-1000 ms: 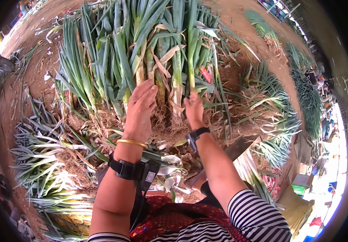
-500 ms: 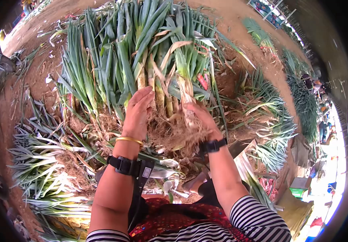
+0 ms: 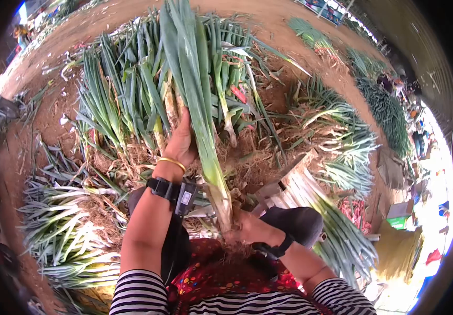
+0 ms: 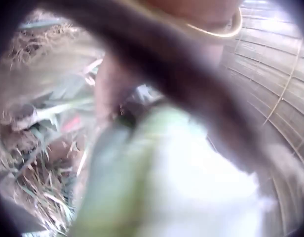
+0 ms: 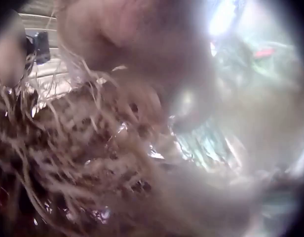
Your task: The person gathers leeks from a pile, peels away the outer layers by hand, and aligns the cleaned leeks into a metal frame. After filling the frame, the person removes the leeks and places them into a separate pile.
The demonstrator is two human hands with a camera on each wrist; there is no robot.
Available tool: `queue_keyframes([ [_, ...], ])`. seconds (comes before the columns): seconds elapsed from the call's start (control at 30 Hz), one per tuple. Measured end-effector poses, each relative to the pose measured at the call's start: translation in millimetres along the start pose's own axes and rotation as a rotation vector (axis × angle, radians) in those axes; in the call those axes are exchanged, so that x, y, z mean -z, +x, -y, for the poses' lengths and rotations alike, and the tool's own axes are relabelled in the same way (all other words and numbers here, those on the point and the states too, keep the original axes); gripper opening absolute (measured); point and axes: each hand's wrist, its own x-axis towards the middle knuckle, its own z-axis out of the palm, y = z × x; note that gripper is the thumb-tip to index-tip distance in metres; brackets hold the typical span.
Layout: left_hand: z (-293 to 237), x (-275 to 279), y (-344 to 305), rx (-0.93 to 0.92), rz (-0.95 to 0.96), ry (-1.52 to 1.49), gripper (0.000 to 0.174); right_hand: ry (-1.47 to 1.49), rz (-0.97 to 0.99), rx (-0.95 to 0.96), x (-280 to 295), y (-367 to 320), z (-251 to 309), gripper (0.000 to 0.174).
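Grips a large leek [image 3: 203,126] by its pale lower end in the right hand [image 3: 253,228], with tangled roots [image 5: 68,163] just above the red apron [image 3: 205,273]. Holds it slanting across the middle, leaves toward the far side. Has the left hand [image 3: 181,147] just beside the stalk, on its left (cannot tell, with fingers partly hidden, about any grasp there). Faces a row of leeks [image 3: 113,89] on the far left. Has more leeks piled [image 3: 74,236] near left, and a bundle [image 3: 337,231] near right, beside a knee [image 3: 305,220].
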Motion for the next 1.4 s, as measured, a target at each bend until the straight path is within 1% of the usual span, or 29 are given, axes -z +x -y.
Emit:
queue_keyframes([
  [0.07, 3.1, -11.4, -16.1, 0.0, 0.019, 0.039, 0.067, -0.178, -0.035, -0.122, 0.6, 2.9, -9.7, 0.068],
  [0.1, 5.5, -21.0, -23.2, -0.111, 0.007, 0.058, 0.063, -0.215, -0.237, -0.098, 0.7, 10.4, 1.9, 0.064],
  [0.13, 9.1, -28.9, -30.2, -0.219, -0.003, 0.076, 0.06, -0.702, -0.404, 0.369, -0.3, 23.7, -12.4, 0.062],
  [0.17, 13.3, -32.8, -34.6, -0.27, 0.049, 0.062, 0.058, -0.236, -0.652, 0.23, 3.1, 36.2, 20.7, 0.055],
  [0.2, 16.5, -43.2, -38.9, -0.262, 0.062, 0.086, 0.058, -0.206, -0.729, 0.243, 8.7, 48.6, 40.1, 0.051],
  [0.23, 20.9, -56.4, -44.1, -0.396, 0.033, 0.131, 0.059, -0.176, -0.804, 0.255, 12.7, 58.1, 51.9, 0.048],
  [0.27, 23.9, -64.9, -48.8, -0.532, 0.005, 0.173, 0.061, -0.159, -0.824, 0.262, 15.3, 66.3, 57.3, 0.048],
  [0.33, 25.9, -78.1, -65.2, -0.569, 0.011, 0.218, 0.062, -0.3, -0.98, 0.206, 16.7, 76.3, 65.0, 0.042],
  [0.4, 25.2, -100.0, -87.8, -0.566, -0.235, 0.401, 0.066, -0.352, -1.024, 0.22, 10.4, 76.5, 69.1, 0.038],
  [0.43, 32.9, -87.7, -80.6, -0.648, -0.24, 0.413, 0.077, -0.369, -1.032, 0.246, 5.1, 77.2, 65.2, 0.034],
  [0.47, 35.8, -85.1, -81.9, -0.639, -0.248, 0.425, 0.077, -0.388, -1.034, 0.268, -1.3, 77.8, 59.6, 0.031],
  [0.5, 35.8, -89.9, -84.1, -0.721, -0.306, 0.484, 0.08, -0.36, -1.12, 0.387, -4.8, 82.9, 57.1, 0.028],
  [0.53, 35.5, -92.7, -85.0, -0.805, -0.36, 0.544, 0.083, -0.346, -1.119, 0.38, -10.3, 82.4, 55.0, 0.028],
  [0.57, 36.3, -88.9, -82.0, -0.889, -0.41, 0.626, 0.077, -0.222, -1.123, 0.37, -12.7, 82.4, 54.0, 0.027],
  [0.63, 31.6, -95.2, -87.5, -0.857, -0.381, 0.595, 0.071, 0.075, -1.072, 0.233, -11.6, 64.9, 78.0, 0.027],
  [0.67, 29.7, -96.9, -89.4, -0.827, -0.356, 0.552, 0.065, 0.08, -1.078, 0.229, -10.8, 65.7, 77.4, 0.027],
  [0.73, 20.7, -79.0, -88.3, -0.757, -0.315, 0.597, 0.055, 0.978, -1.06, 0.329, -5.8, 69.1, 81.6, 0.031],
  [0.8, 9.5, -76.8, -91.1, -0.593, -0.108, 0.432, 0.052, 1.425, -0.911, 0.267, 8.0, 54.4, 95.3, 0.033],
  [0.87, 1.4, -79.5, -90.3, -0.591, -0.103, 0.447, 0.053, 1.071, -0.737, 0.28, 15.8, 44.0, 75.4, 0.037],
  [0.93, -6.7, -60.8, -84.7, -0.646, -0.091, 0.729, 0.056, 1.104, -0.668, 0.282, 14.3, 35.2, 66.4, 0.035],
  [0.97, -11.8, -29.9, -77.7, -0.718, -0.153, 1.028, 0.059, 0.885, -0.596, 0.234, 13.9, 26.3, 58.8, 0.034],
  [1.0, -21.1, -29.6, -80.2, -0.714, -0.159, 1.032, 0.059, 0.665, -0.519, 0.186, 13.8, 16.9, 50.5, 0.034],
  [1.03, -31.7, -36.5, -83.3, -0.674, -0.179, 0.88, 0.061, 0.56, -0.495, 0.161, 12.6, 7.5, 37.5, 0.029],
  [1.13, -65.3, -44.0, -89.5, -0.661, -0.168, 0.542, 0.059, -0.195, -0.618, 0.115, 4.7, -17.5, -7.4, 0.037],
  [1.17, -78.5, -44.7, -90.3, -0.697, -0.117, 0.353, 0.057, -0.353, -0.472, 0.005, 4.6, -26.1, -20.0, 0.041],
  [1.2, -90.9, -45.5, -92.6, -0.702, -0.125, 0.361, 0.057, -0.509, -0.321, -0.101, 3.9, -33.1, -31.7, 0.044],
  [1.23, -103.6, -46.1, -95.5, -0.742, -0.136, 0.376, 0.065, -0.504, -0.315, -0.089, 1.5, -37.5, -42.1, 0.044],
  [1.3, -131.0, -38.3, -101.9, -0.785, -0.15, 0.404, 0.073, -0.738, -0.053, -0.359, -3.6, -42.1, -57.0, 0.048],
  [1.4, -161.5, -32.8, -110.6, -0.808, -0.019, 0.364, 0.068, -0.761, 0.082, -0.23, 18.4, -42.5, -38.4, 0.048],
])
